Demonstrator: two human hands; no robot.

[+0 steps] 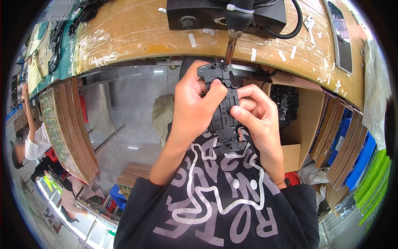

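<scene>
A long black molded plastic frame (223, 118) with slots and small holes is held upright in front of my chest, its top end under the bench edge. My left hand (195, 103) is closed round its upper left side, thumb pressed on its face. My right hand (259, 114) pinches its right edge, fingers curled and thumb at the side. The metal tip of a soldering-iron-like tool (232, 43), pointing down with a white tie round its black grip, meets or nearly meets the frame's top end; I cannot tell if they touch.
Behind the tool stands a black box with a knob (188, 22) on the wooden bench (137, 35). A phone (340, 37) lies at the right. A cardboard box (311, 120) below holds black parts (284, 103). Stacked cardboard trays (68, 128) stand left; other people (35, 143) sit beyond.
</scene>
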